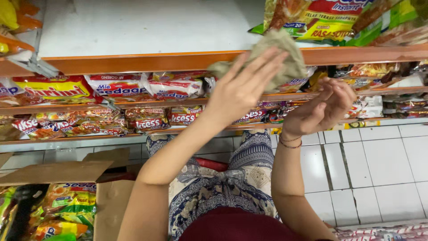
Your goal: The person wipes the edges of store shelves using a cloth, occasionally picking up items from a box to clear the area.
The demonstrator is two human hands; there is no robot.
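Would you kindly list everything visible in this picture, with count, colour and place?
cloth: one, grey-beige, crumpled at the top shelf edge
shelves: several tiers, orange-edged, across the upper half
noodle packets: many, red, yellow and white, on the shelves
cardboard box: one, brown, open, lower left, holding more packets
floor: white tiles, right
patterned trousers: blue and white, centre bottom
bracelets: thin, dark, right wrist
left hand: open fingers pressing the cloth
right hand: curled, empty, beside the cloth
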